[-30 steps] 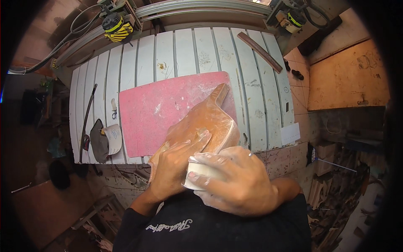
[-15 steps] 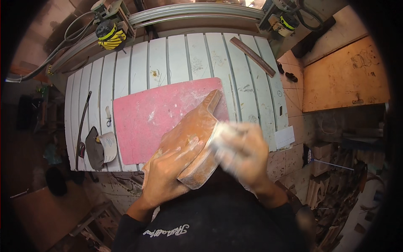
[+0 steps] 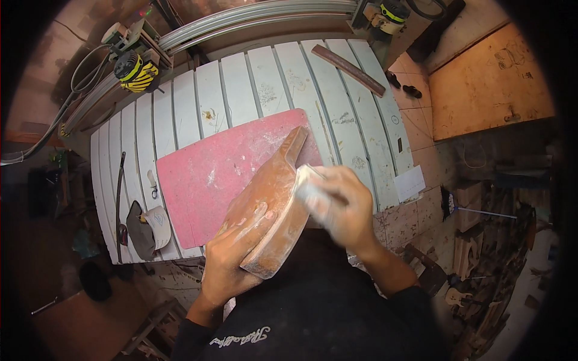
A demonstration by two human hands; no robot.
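Note:
A brown wooden guitar body (image 3: 265, 180), dusty with pale powder, is tilted on edge over the pink mat (image 3: 205, 174), its narrow horn pointing away from me. My left hand (image 3: 235, 246) grips its near-left part, fingers spread over the broad face and thumb side hidden beneath. Against the right-hand edge, just below the horn, my right hand (image 3: 343, 201) presses a folded piece of pale sandpaper (image 3: 306, 174). Those right fingers are partly smeared by motion, and the sandpaper's grit side is hidden.
The mat lies on a white slatted table (image 3: 241, 84). A dark wooden strip (image 3: 348, 69) rests at the far right, a cap (image 3: 158, 227) at the near left, and a white paper (image 3: 409, 183) at the right edge. A metal gantry rail (image 3: 253, 24) spans the back.
My right hand has shifted up along the guitar body's edge toward the horn with the sandpaper. The view has turned slightly, so the table and body sit a little further left.

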